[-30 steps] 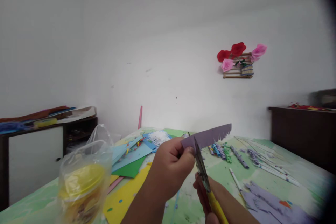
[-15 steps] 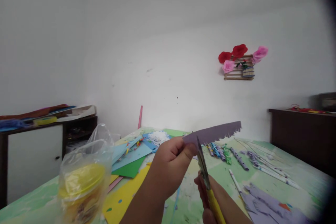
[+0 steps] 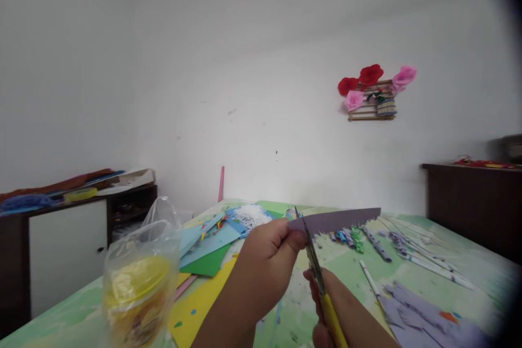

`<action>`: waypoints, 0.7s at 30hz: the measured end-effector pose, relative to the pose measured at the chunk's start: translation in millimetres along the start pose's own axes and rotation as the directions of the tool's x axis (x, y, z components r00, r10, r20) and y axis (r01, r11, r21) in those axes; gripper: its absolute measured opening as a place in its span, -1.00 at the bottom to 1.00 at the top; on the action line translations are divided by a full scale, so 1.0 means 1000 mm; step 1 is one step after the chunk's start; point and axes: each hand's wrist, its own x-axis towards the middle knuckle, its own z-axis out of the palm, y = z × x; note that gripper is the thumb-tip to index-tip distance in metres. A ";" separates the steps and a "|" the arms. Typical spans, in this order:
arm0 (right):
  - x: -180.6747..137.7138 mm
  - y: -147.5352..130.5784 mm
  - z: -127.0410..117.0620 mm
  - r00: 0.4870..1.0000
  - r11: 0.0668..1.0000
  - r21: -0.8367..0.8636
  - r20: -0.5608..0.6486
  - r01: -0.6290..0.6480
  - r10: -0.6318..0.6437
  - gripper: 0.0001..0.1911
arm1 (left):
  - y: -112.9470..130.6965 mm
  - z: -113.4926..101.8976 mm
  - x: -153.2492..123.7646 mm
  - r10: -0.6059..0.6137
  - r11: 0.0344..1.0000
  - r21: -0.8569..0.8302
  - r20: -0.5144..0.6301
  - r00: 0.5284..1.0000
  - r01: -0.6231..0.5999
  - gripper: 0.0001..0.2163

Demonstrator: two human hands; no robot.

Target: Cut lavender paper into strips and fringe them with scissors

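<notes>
My left hand [image 3: 265, 261] pinches one end of a purple paper strip [image 3: 342, 218] with a fringed lower edge, held above the table. My right hand [image 3: 332, 310] grips yellow-handled scissors [image 3: 316, 272], whose blades point up and meet the strip just beside my left thumb. Only part of the right hand shows at the bottom edge.
A green patterned table [image 3: 359, 277] carries coloured paper sheets [image 3: 207, 244], rolled paper sticks [image 3: 408, 253] and purple scraps [image 3: 420, 318]. A clear bag with a yellow-lidded jar [image 3: 136, 288] stands at the near left. Dark cabinets stand left [image 3: 61, 239] and right [image 3: 473, 206]. Paper roses [image 3: 371, 92] hang on the wall.
The purple strip has tilted from slanting upward to nearly level and flatter to the view. Both hands stay together with the scissors at the strip. The view shifted slightly.
</notes>
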 end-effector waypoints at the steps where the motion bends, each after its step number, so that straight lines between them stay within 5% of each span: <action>1: 0.001 0.000 -0.001 1.000 1.000 -0.021 -0.002 0.022 -0.022 -0.62 | 0.000 0.000 0.000 -0.013 1.000 0.016 -0.005 1.000 0.013 -0.76; 14: 0.009 -0.003 0.008 0.999 0.986 -0.166 -0.024 0.031 -0.036 -0.78 | -0.002 0.001 0.001 -0.030 0.984 -0.175 0.043 0.999 0.038 -0.81; 21: 0.013 -0.016 -0.009 0.998 0.992 -0.121 0.051 -0.021 0.027 -0.61 | -0.010 -0.005 0.002 -0.064 0.917 -0.393 0.041 0.997 0.075 -0.77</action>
